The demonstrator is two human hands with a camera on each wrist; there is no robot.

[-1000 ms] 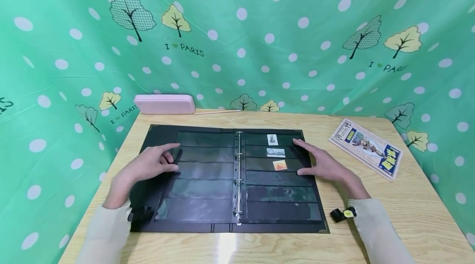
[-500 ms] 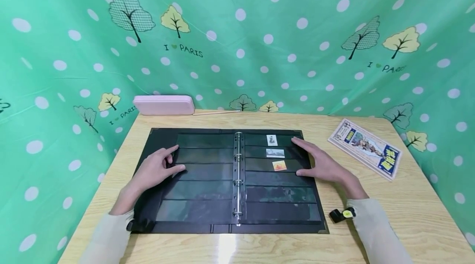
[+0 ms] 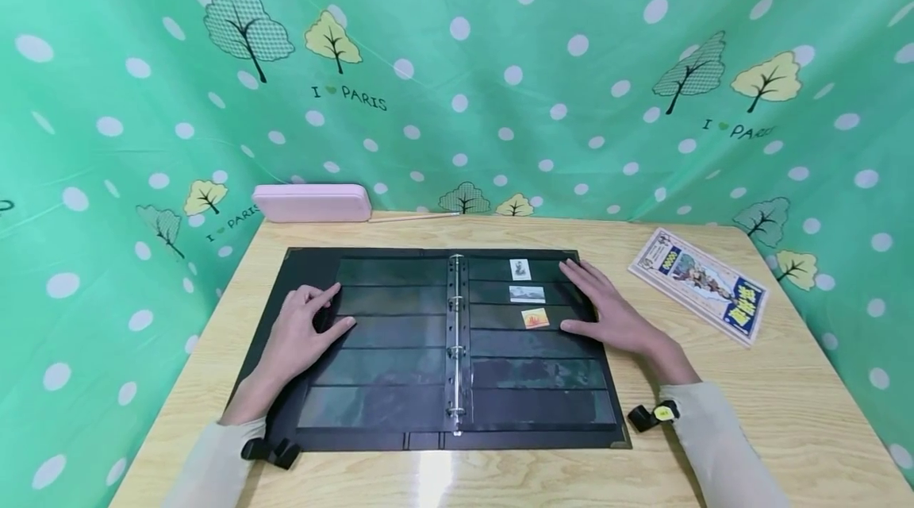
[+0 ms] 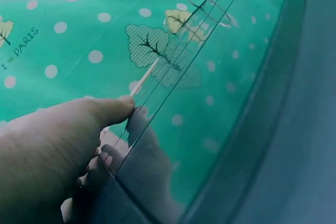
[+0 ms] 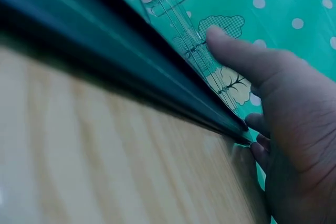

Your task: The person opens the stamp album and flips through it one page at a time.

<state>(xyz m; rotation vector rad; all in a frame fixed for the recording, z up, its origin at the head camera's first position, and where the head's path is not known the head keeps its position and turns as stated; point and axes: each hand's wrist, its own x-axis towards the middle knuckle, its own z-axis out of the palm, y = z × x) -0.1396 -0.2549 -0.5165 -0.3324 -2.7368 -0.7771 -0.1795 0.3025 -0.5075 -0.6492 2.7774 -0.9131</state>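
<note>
A black ring-bound stamp album [image 3: 258,381] lies open on the table, its clear-strip pages joined by metal rings [image 3: 455,349]. In the right page's upper rows sit a small grey portrait stamp [image 3: 520,269], a grey landscape stamp [image 3: 527,294] and an orange stamp [image 3: 535,318]. My left hand [image 3: 301,331] rests at the left page's outer edge, thumb and index finger spread over it. Over the right page's outer edge lies my right hand [image 3: 612,315], fingers extended and thumb near the orange stamp. The right wrist view shows its fingers [image 5: 257,124] right at the cover's edge.
A pink case [image 3: 312,203] stands at the back left, with a thin stick [image 3: 414,217] beside it. On the right lies a printed booklet [image 3: 700,284]. A green dotted curtain [image 3: 457,79] hangs behind and around the wooden table [image 3: 750,413].
My left hand has shifted right and down onto the left page's edge, its fingers less curled. The right hand has moved slightly left, fingers now flatter on the page. The stamps stay in place.
</note>
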